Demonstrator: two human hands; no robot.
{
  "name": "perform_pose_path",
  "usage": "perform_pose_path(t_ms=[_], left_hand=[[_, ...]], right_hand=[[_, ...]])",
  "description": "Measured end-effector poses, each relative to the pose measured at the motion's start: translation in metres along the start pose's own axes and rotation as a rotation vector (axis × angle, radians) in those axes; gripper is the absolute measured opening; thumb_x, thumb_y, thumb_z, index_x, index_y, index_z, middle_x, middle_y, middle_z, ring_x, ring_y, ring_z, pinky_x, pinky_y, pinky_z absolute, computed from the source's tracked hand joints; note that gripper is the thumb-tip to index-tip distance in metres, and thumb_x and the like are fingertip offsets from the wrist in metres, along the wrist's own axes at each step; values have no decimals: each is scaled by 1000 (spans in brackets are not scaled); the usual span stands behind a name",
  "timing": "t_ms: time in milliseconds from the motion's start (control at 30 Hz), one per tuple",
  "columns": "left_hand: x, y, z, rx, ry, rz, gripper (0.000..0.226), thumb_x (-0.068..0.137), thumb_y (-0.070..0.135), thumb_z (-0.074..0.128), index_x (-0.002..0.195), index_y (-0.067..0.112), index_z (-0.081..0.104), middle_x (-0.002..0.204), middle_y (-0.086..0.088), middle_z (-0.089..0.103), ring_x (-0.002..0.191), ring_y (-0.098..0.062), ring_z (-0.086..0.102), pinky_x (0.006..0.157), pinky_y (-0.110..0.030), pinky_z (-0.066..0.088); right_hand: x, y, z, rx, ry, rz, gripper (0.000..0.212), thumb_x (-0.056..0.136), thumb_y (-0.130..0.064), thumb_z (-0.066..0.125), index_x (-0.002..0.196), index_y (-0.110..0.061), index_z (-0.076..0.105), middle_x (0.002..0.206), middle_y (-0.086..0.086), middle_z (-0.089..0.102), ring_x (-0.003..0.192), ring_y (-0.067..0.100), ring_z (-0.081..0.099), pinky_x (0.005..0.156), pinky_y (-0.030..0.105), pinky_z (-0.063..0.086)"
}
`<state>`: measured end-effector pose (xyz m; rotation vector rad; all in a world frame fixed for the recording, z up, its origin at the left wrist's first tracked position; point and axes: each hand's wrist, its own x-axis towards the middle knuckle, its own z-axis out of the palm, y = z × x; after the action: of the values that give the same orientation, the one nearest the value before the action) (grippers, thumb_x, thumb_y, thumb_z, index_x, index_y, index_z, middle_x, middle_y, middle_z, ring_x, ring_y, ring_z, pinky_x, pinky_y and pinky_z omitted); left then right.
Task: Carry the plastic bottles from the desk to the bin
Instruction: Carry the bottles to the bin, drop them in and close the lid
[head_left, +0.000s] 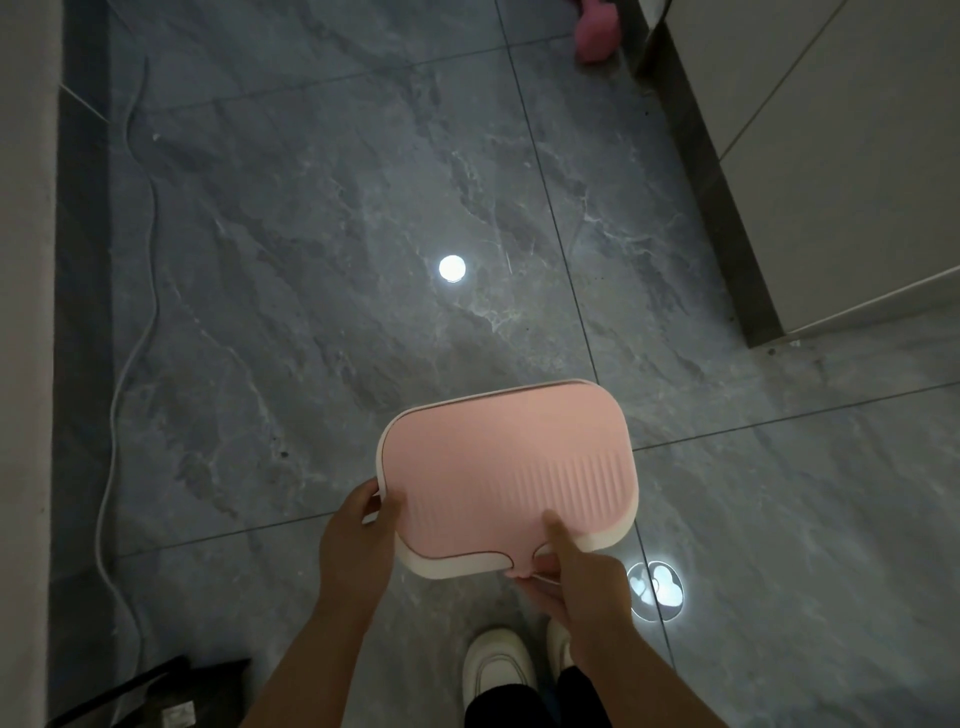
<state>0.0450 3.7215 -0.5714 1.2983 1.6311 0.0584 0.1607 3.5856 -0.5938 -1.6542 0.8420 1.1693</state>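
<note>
Both hands grip the pink-lidded bin (506, 467), the left hand (358, 540) on its left edge and the right hand (576, 571) pinching the near tab, its long axis across the person; no bottles are visible

Bin lid (498, 457): matt pink plastic, smooth at the far part, finely ribbed nearer the hands | Bin rim (452, 566): smooth white plastic | Floor (322, 249): polished grey marbled tile, glossy, mirroring lamps | Cable (130, 332): smooth white plastic sheath | Shoe (496, 665): smooth white, leather-like | Cabinet (852, 171): matt pale panels
</note>
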Motion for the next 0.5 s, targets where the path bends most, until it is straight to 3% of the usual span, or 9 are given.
perform_pose_path(t_ms=[100, 200, 300, 500], left_hand=[[0, -1, 0, 3, -6, 6, 33, 91, 21, 55, 121, 8, 60, 115, -16, 65, 107, -32, 60, 96, -53, 49], [1, 0, 0, 5, -3, 8, 33, 92, 20, 54, 122, 7, 60, 117, -16, 65, 107, -32, 60, 97, -53, 49], [0, 0, 0, 18, -3, 19, 33, 92, 20, 53, 122, 8, 60, 117, -15, 65, 107, -31, 60, 97, -52, 49], [-1, 1, -1, 35, -5, 20, 33, 93, 21, 51, 122, 8, 59, 118, -14, 65, 108, -30, 59, 98, -51, 48]], right_hand=[[-2, -1, 0, -1, 12, 1, 41, 75, -28, 75, 54, 2, 58, 35, 3, 61, 54, 29, 68, 45, 26, 57], [-3, -3, 0, 12, 6, 10, 39, 77, -26, 74, 57, 3, 57, 44, 9, 64, 55, 28, 67, 40, 24, 55], [-6, -6, 1, 19, -18, 18, 36, 78, -23, 73, 60, 4, 57, 61, 16, 62, 63, 32, 66, 51, 31, 60], [-8, -10, -1, -34, -51, 6, 35, 81, -21, 69, 59, 3, 57, 61, 15, 61, 64, 30, 64, 62, 37, 58]])
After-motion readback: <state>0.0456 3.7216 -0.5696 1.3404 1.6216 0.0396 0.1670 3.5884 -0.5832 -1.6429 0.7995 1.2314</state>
